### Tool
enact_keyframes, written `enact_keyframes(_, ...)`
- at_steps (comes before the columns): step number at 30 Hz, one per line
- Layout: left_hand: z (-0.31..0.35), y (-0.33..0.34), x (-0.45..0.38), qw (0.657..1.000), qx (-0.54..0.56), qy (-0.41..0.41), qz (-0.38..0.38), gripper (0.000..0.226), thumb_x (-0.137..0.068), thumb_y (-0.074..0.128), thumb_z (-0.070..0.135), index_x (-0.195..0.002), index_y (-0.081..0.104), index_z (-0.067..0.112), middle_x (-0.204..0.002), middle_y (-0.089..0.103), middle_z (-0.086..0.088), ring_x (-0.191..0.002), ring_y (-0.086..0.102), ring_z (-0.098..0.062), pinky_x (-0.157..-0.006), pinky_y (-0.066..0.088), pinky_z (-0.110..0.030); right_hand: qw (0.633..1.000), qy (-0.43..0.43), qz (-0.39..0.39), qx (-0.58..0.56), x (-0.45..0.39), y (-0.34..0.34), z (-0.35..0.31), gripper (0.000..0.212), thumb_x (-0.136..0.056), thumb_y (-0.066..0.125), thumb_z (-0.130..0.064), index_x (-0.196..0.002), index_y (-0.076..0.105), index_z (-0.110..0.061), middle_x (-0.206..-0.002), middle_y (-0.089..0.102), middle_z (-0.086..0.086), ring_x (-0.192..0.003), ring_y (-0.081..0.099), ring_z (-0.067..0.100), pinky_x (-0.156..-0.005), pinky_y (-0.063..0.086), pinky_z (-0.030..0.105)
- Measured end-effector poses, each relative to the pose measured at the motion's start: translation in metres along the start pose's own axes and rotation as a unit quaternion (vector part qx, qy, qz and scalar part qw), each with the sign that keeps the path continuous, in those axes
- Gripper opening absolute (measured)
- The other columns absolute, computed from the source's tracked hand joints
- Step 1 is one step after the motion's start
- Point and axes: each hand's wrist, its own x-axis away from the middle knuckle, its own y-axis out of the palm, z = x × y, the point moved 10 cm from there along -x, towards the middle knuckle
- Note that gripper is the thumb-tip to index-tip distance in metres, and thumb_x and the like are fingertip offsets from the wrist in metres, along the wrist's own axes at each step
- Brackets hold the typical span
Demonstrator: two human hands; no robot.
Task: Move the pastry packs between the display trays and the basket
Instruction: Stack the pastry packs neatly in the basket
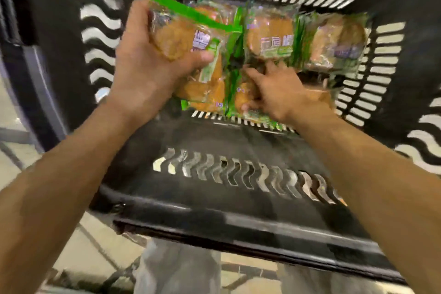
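- Nearest the camera, light trousers (176, 267) and a pale tiled floor (90, 241) show below the front rim of a black plastic basket (238, 219).
- The basket's near wall has a row of wavy slots, and its side walls carry more wavy and straight slots.
- Two bare forearms reach down over the front rim into the basket.
- The right hand (279, 93) is down on the basket floor, fingers curled around the near-right pack (243, 98); the grasp looks closed, though blur and the hand itself hide most of that pack.
- Just left of it lies another pack (202, 93) with orange-brown pastry and green edges, flat on the basket floor.
- The left hand (145, 59) is raised above that pack and grips a lifted pack (176, 38), thumb across its front and fingers wrapped behind, so the hand is closed on it.
- The lifted pack is tilted, its green sealed strip slanting up to the left.
- Farther back, a middle pack (269, 38) and a right pack (338, 43) lie side by side against the far wall.
- The whole view is motion-blurred, so the print on the wrappers cannot be read.
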Motion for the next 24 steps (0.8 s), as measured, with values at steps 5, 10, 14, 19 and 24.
enact_keyframes(5,-0.001,0.012,-0.005,0.999,-0.019,-0.011,-0.041,0.07,-0.068,0.09,0.043,-0.119,0.045,0.025,-0.107,0.065,0.012,-0.099,0.067,-0.008,-0.091,0.056,-0.036,1.0,-0.002,-0.002,0.017,0.007,0.009,-0.008,0.085,-0.089,0.065,-0.056,-0.158,0.023,-0.029,-0.138,0.042,0.017,-0.13,0.041,0.038,-0.107,0.032,0.047)
enact_keyframes(10,0.008,0.027,-0.015,0.994,-0.066,-0.017,-0.087,0.076,-0.066,0.09,0.048,-0.125,0.046,0.027,-0.102,0.064,0.015,-0.094,0.065,0.002,-0.089,0.055,-0.027,1.0,0.02,0.014,0.004,0.021,0.0,-0.005,0.081,-0.092,0.06,-0.058,-0.157,0.028,-0.021,-0.142,0.042,0.017,-0.133,0.038,0.036,-0.115,0.026,0.045)
enact_keyframes(14,0.022,0.057,-0.029,0.969,-0.174,0.001,-0.174,0.08,-0.068,0.089,0.047,-0.13,0.044,0.027,-0.095,0.065,0.009,-0.087,0.063,-0.01,-0.08,0.048,-0.03,0.99,0.064,0.104,-0.067,0.05,-0.051,0.032,0.062,-0.092,0.066,-0.044,-0.145,0.047,-0.018,-0.137,0.046,0.02,-0.127,0.042,0.04,-0.109,0.037,0.047)
enact_keyframes(19,0.045,0.127,-0.066,0.896,-0.328,0.106,-0.279,0.089,-0.07,0.085,0.053,-0.14,0.036,0.026,-0.11,0.062,-0.005,-0.099,0.057,-0.028,-0.078,0.033,-0.031,0.985,0.075,0.155,-0.012,0.098,-0.091,0.078,0.053,-0.089,0.07,-0.032,-0.134,0.053,-0.009,-0.129,0.049,0.026,-0.116,0.046,0.047,-0.099,0.045,0.053)
enact_keyframes(24,0.038,0.185,-0.093,0.841,-0.429,0.128,-0.303,0.091,-0.076,0.081,0.054,-0.148,0.034,0.024,-0.128,0.062,-0.017,-0.118,0.058,-0.039,-0.091,0.046,-0.043,0.985,0.096,0.144,0.0,0.114,-0.095,0.095,0.055,-0.09,0.066,-0.036,-0.135,0.051,-0.01,-0.137,0.046,0.022,-0.121,0.043,0.046,-0.1,0.044,0.056)
